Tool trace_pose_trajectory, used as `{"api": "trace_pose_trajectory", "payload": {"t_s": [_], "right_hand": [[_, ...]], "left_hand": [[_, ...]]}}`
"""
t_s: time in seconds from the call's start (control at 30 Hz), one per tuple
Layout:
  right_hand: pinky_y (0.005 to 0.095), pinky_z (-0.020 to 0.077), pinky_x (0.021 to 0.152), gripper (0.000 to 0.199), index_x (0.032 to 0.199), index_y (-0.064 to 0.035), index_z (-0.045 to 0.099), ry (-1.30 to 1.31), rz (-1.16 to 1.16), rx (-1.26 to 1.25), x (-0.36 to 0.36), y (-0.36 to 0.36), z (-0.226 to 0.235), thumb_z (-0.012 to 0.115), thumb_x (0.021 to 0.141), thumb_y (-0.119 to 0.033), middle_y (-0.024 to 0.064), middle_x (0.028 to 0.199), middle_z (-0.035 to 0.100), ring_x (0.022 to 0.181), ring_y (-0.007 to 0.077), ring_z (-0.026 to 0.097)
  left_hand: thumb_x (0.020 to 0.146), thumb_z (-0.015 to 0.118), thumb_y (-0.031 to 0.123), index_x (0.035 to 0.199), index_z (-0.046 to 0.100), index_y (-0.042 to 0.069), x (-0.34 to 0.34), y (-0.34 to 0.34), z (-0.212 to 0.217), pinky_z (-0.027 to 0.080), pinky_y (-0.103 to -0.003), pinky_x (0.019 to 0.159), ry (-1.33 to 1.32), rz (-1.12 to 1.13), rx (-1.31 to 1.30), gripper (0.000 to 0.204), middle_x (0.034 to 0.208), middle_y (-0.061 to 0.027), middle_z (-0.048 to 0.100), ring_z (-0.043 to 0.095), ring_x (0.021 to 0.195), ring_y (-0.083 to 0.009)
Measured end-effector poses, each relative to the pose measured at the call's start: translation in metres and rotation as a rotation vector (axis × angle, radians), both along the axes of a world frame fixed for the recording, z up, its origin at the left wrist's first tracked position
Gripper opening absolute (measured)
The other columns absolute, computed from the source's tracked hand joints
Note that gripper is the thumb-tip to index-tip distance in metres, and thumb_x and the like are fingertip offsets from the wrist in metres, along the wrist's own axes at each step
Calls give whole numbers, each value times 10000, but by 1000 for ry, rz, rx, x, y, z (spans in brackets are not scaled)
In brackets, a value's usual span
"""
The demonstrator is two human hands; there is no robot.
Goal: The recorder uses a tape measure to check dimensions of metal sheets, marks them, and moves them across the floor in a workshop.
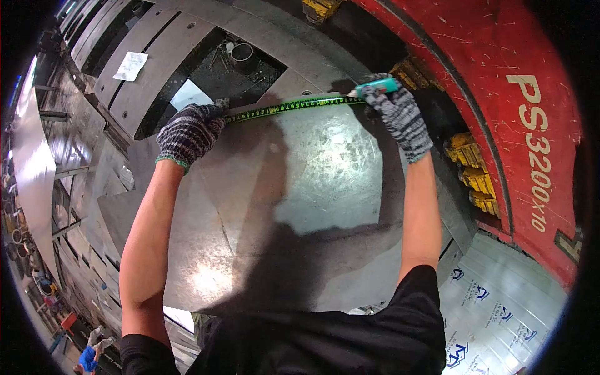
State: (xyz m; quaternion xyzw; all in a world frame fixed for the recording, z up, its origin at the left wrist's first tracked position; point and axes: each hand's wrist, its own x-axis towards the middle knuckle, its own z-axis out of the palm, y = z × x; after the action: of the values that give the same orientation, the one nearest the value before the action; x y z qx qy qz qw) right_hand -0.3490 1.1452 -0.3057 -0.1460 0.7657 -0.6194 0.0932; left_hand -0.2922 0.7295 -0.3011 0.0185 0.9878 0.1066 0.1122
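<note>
A black-and-green measuring tape (294,106) is stretched out over the far part of a grey metal sheet (250,169). My left hand (192,134), in a dark striped knit glove, is closed on the tape's left end; its fingers hide how much of the tape measure lies inside. My right hand (403,122), gloved the same way, is closed round a teal pen-like marker (382,85). The marker's pale tip points left, right by the tape's right end. Whether the right fingers also press the tape, I cannot tell.
A red machine (519,62) with yellow blocks (472,165) along its lower edge stands at the right. Beyond the sheet, a slotted bed holds a dark cup (242,55) and white papers (130,66). Film-wrapped sheets (494,306) lie lower right. Another person (89,357) is far lower left.
</note>
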Motion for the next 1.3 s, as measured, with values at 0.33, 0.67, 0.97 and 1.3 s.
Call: {"api": "trace_pose_trajectory", "payload": {"t_s": [0.33, 0.67, 0.97, 1.3], "right_hand": [[481, 517, 855, 347, 984, -55, 683, 375, -76, 647, -29, -59, -21, 646, 942, -397, 209, 964, 692, 943, 393, 657], [451, 519, 827, 191, 954, -69, 674, 473, -41, 654, -26, -66, -18, 622, 971, -251, 161, 919, 682, 904, 369, 656], [491, 536, 797, 285, 977, -83, 664, 528, -46, 660, -30, -64, -29, 630, 943, -364, 184, 937, 701, 904, 396, 671], [492, 532, 784, 276, 955, -85, 661, 386, -76, 550, -24, -66, -25, 637, 939, -360, 181, 895, 700, 894, 395, 672]], "left_hand": [[927, 650, 391, 1163, 755, 229, -6, -2, -1, 552, -445, 869, -54, 18, 10, 304, 1075, -156, 725, 688, 989, -339], [941, 639, 344, 1201, 740, 243, -3, 5, 10, 544, -443, 904, -90, 34, 30, 297, 1117, -158, 719, 676, 1037, -359], [943, 636, 351, 1203, 738, 254, -3, 0, 1, 547, -439, 891, -61, 35, 29, 297, 1108, -149, 719, 679, 1023, -351], [941, 639, 366, 1175, 749, 262, -3, -2, 0, 552, -439, 869, -16, -19, 38, 278, 1070, -146, 723, 685, 993, -345]]}}
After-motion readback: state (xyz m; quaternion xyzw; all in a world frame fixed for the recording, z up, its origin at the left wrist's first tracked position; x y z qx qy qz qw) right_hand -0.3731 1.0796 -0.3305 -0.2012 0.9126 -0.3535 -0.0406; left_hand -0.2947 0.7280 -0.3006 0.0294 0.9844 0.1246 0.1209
